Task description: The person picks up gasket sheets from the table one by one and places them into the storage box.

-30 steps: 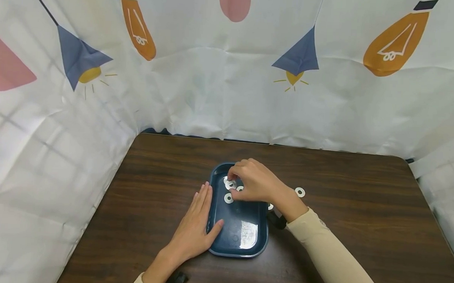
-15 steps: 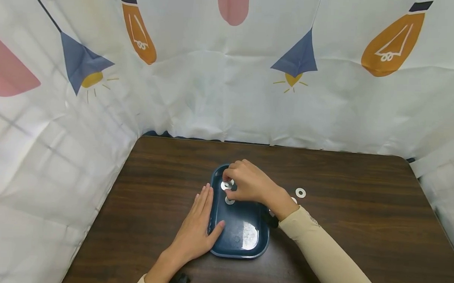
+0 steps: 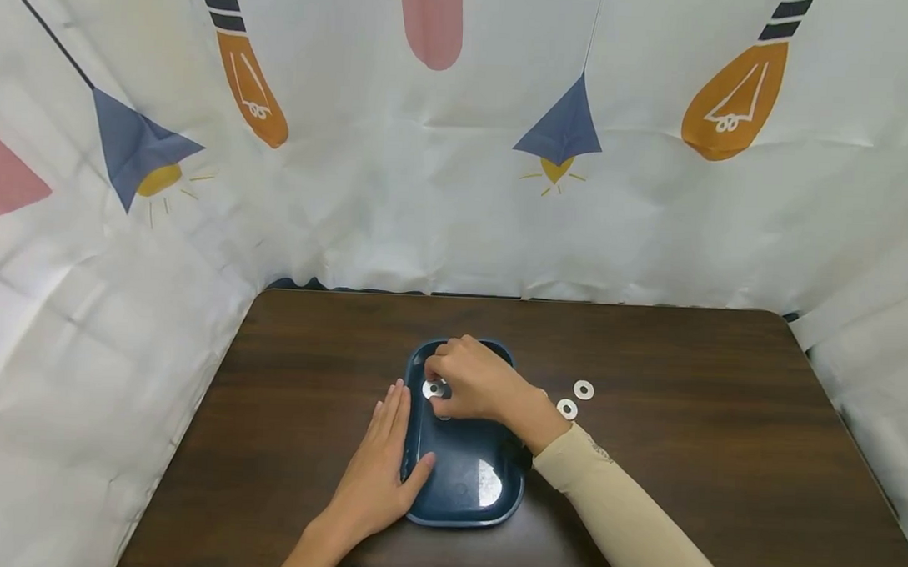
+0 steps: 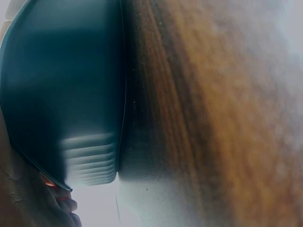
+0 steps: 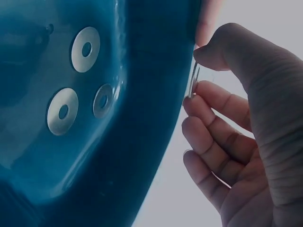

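Observation:
My right hand (image 3: 480, 389) is over the far part of a dark blue tray (image 3: 458, 463). In the right wrist view, its thumb and fingertips pinch a metal washer (image 5: 193, 80), seen nearly edge-on by the tray's rim. Three flat washers lie on the tray floor there, one being the nearer washer (image 5: 63, 111). From the head view most of them are hidden under the hand; one washer (image 3: 433, 389) shows between thumb and fingers. My left hand (image 3: 372, 477) lies along the tray's left side, fingers straight, thumb over the rim. The left wrist view shows the tray's outer wall (image 4: 61, 85).
Right of the tray, a washer (image 3: 584, 390) and a closer washer (image 3: 566, 408) lie on the dark wooden table (image 3: 704, 434), with another partly behind the right wrist. A white patterned curtain (image 3: 337, 188) hangs along the table's back and sides.
My right hand has shifted left across the tray, covering more of its washers and uncovering washers on the table. The left hand stays at the tray's side. The head view has tilted slightly.

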`<state>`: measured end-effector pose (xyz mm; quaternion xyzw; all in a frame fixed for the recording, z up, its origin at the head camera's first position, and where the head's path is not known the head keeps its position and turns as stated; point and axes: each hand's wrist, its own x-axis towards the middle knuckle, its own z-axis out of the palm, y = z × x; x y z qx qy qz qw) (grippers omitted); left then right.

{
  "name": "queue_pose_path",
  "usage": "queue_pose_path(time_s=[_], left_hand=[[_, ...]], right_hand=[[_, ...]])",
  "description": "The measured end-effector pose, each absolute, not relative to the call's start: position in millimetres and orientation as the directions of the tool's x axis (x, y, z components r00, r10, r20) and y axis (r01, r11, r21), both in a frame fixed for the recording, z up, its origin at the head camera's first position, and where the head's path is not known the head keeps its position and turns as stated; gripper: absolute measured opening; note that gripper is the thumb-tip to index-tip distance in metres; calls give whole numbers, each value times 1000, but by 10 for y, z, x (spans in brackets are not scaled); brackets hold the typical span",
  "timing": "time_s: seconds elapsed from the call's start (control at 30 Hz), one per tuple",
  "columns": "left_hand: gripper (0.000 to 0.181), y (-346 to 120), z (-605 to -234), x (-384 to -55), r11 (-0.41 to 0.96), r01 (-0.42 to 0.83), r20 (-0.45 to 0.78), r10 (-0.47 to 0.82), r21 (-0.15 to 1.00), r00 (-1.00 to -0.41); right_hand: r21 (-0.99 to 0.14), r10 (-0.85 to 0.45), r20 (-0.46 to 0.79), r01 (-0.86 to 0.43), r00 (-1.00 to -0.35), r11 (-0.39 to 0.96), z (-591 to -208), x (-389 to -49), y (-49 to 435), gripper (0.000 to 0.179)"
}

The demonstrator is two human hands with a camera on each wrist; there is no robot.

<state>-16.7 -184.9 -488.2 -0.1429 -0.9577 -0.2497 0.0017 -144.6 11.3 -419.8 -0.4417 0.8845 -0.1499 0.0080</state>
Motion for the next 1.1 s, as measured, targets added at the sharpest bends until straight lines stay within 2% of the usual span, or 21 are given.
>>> queue_pose_path(time_s=[0.13,0.37,0.57,0.77,1.1], left_hand=[[95,-1904,-4912,-99,840,280,88,271,464,-959],[96,-1894,-4914,-142,841,289,93,278,457,-956],[97,-1892,-4906,-154,843,273,101,256,464,-961],[97,-1863,-4923,-162,848,271,105,251,455,-962],[96,-1869,-4908,-157,830,326,159,285,453,-945]], right_hand=[[-272,-787,115,-781,-606,562,-4276,-1402,50,25],[-345,-715,151,-714,-683,609,-4170,-1346,204,46],[-378,-646,229,-678,-728,631,-4058,-1257,454,35],[-436,-559,231,-598,-796,672,-4079,-1117,733,29],[-490,-440,248,-504,-863,712,-4246,-932,1077,27]])
